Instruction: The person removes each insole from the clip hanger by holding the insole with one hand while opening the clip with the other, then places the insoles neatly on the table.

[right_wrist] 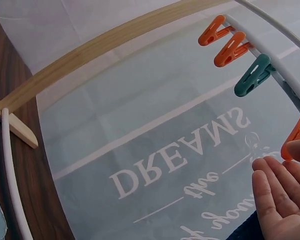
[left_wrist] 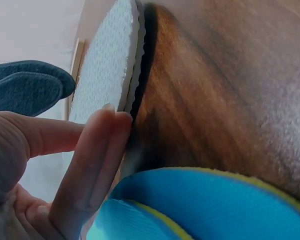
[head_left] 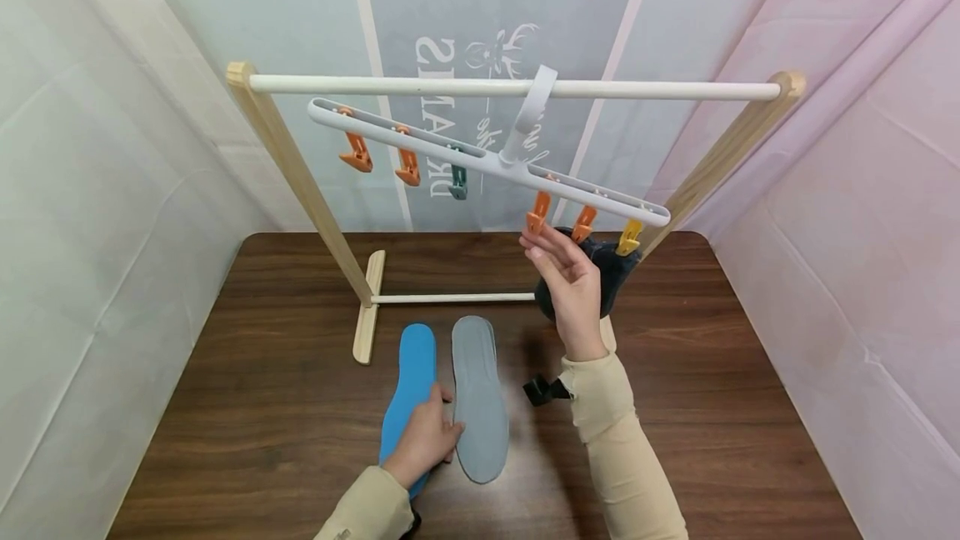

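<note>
My left hand (head_left: 427, 436) reaches between a blue insole (head_left: 408, 394) and a grey insole (head_left: 480, 407) lying on the table. Its extended fingertips touch the grey insole's edge, clearest in the left wrist view, where blue insole edges (left_wrist: 230, 200) show below. My right hand (head_left: 570, 286) is raised to the hanger, thumb and finger pinching the lower end of an orange clip (head_left: 537, 213). Behind that hand, dark insoles (head_left: 618, 277) hang at the yellow clip (head_left: 629, 237) and the neighbouring orange clip (head_left: 583, 225); the hand partly hides them.
The white clip hanger (head_left: 450, 150) hooks over the rack's white bar (head_left: 375, 86) and tilts down to the right. Its left half carries two orange clips and a green clip (head_left: 458, 173). Wooden rack legs (head_left: 303, 190) stand on the brown table (head_left: 285, 407); a printed curtain hangs behind.
</note>
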A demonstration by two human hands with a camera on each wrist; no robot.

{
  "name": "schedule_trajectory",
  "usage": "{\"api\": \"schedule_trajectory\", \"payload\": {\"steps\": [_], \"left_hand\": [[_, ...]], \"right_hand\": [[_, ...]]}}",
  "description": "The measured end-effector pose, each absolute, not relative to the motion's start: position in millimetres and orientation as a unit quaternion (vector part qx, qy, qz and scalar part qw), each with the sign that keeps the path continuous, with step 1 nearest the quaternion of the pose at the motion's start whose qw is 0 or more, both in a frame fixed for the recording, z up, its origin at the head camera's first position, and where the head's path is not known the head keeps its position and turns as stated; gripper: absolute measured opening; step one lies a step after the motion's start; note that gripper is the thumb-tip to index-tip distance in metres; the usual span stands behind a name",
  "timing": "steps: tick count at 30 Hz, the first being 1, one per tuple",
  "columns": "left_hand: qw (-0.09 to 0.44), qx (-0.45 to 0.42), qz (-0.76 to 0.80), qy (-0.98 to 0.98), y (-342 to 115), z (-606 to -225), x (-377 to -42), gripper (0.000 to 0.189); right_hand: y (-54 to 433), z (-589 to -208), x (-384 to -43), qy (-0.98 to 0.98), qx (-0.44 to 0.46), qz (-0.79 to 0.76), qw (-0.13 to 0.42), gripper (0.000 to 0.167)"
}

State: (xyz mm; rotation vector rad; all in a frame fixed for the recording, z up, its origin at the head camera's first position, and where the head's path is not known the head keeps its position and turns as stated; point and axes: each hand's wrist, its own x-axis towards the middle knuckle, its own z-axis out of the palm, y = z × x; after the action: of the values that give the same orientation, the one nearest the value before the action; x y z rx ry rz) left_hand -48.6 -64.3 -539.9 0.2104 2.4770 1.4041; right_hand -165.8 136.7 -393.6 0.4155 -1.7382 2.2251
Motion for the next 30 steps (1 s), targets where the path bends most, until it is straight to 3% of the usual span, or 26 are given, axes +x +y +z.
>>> {"api": "schedule_trajectory", "payload": {"steps": [7, 16, 30], "left_hand": [[0.101, 0.086, 0.474, 0.871, -63.3, -535.6, -55.6, 0.028], [-0.001, 0.127, 0.435, 0.891, -52.2, -522.0, -79.2, 0.015], [0.01, 0.147, 0.431, 0.89, -31.0, -491.5, -122.7, 0.031]], "right_hand": [[140.3, -393.2, -164.2, -0.611, 0.139, 0.764, 0.154, 0.034], [145.0, -393.8, -161.4, -0.628, 0.125, 0.747, 0.175, 0.028], [151.0, -390.2, -157.4, -0.593, 0.097, 0.757, 0.256, 0.019]]}}
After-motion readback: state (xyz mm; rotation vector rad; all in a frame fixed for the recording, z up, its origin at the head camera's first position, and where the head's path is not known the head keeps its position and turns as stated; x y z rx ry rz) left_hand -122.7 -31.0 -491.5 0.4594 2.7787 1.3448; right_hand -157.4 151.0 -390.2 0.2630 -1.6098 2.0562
